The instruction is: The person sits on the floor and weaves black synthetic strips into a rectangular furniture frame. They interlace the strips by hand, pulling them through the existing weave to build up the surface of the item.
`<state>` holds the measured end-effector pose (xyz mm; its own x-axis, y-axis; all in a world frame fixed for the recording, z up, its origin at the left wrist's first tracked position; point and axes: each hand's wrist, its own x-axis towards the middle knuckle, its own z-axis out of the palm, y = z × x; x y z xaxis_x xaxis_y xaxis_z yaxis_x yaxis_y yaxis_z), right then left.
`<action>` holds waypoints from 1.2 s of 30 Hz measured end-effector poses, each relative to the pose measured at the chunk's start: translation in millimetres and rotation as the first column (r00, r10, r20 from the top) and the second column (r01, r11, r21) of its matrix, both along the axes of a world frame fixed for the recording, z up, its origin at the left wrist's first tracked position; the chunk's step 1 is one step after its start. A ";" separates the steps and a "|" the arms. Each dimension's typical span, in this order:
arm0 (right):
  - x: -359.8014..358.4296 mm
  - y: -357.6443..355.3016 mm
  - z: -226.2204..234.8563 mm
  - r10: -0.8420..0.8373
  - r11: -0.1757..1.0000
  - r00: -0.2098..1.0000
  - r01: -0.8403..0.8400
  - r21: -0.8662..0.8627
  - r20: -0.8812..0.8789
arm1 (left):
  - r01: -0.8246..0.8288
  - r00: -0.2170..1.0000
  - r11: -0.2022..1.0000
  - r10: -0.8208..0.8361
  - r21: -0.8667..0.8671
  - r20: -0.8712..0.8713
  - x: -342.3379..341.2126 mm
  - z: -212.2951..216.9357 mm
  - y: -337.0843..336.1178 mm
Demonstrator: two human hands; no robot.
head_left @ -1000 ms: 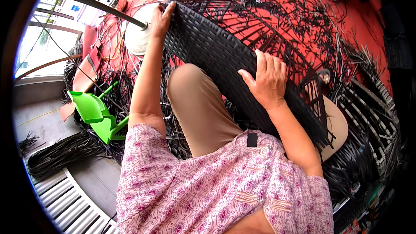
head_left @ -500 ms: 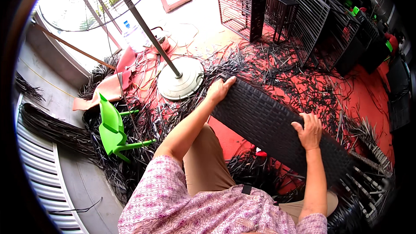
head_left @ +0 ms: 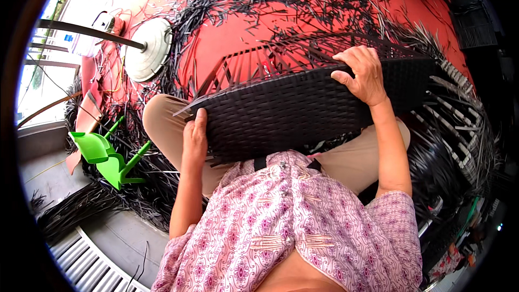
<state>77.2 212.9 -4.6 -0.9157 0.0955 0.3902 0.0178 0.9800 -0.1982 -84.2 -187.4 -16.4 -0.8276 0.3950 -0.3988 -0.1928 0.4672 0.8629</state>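
Observation:
A black woven rattan-style panel (head_left: 286,109) lies across my lap, its broad woven face toward me. Loose strip ends (head_left: 238,65) and an open lattice stick out beyond its far edge. At its left end my left hand (head_left: 194,138) grips the side, thumb on the woven face and fingers hidden behind. My right hand (head_left: 363,75) is closed over the top edge right of the middle, with the thumb set apart and the fingertips bent past the edge.
Black strips (head_left: 232,2) litter the red floor (head_left: 238,35). A tipped green plastic chair (head_left: 111,159) lies on the left, near a round pale stand base (head_left: 148,48) with a pole. Bundled strips (head_left: 86,208) lie lower left; light-banded pieces (head_left: 454,121) are at right.
The panel has been drawn in toward my body and turned more level, exposing strip ends at its far edge. Both hands stay on it; my left hand has come nearer. The view has shifted downward.

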 end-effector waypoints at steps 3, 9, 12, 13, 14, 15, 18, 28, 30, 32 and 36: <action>15.3 -10.3 -9.6 -0.017 1.000 1.000 0.016 -0.022 -0.025 | 0.182 0.952 0.928 -0.249 -0.326 -0.176 -1.0 -1.6 -31.3; 9.9 -48.0 3.5 -0.055 0.998 0.983 0.056 0.001 -0.173 | 0.047 0.611 0.739 -0.554 -0.672 -0.566 4.6 90.6 -15.2; 0.3 -69.7 -2.5 -0.025 0.986 0.989 0.001 -0.166 -0.143 | 0.299 0.620 0.935 -0.342 -0.190 -0.706 8.3 94.8 40.7; -4.1 -75.4 -3.2 -0.015 0.983 0.993 -0.007 -0.185 -0.118 | 0.371 0.676 0.924 -0.335 -0.089 -0.657 7.3 86.4 57.0; -7.7 -81.2 -6.5 -0.033 0.984 0.992 0.011 -0.176 -0.122 | 0.455 0.703 0.889 -0.392 -0.048 -0.594 6.3 80.4 76.1; -9.8 -84.6 -4.4 -0.038 0.982 0.994 0.018 -0.188 -0.100 | 0.507 0.633 0.860 -0.420 -0.061 -0.651 2.4 66.8 91.6; -11.8 -87.0 4.2 -0.050 0.983 0.997 0.037 -0.182 -0.065 | 0.613 0.542 0.785 -0.501 -0.091 -0.675 -3.0 30.5 134.1; -25.0 -72.2 15.6 -0.004 0.935 0.992 0.049 -0.352 0.126 | 0.674 0.718 0.729 -0.608 0.120 -0.338 -14.2 1.6 168.8; -26.2 -71.0 16.1 0.003 0.932 0.991 0.046 -0.361 0.134 | 0.688 0.717 0.703 -0.622 0.180 -0.314 -14.9 -0.4 171.9; -27.3 -70.5 16.5 0.015 0.924 0.990 0.039 -0.381 0.139 | 0.698 0.716 0.671 -0.648 0.251 -0.258 -19.0 0.8 173.9; -30.2 -68.7 14.0 0.033 0.884 0.989 0.038 -0.466 0.145 | 0.675 0.733 0.670 -0.655 0.309 -0.181 -20.2 -5.1 179.6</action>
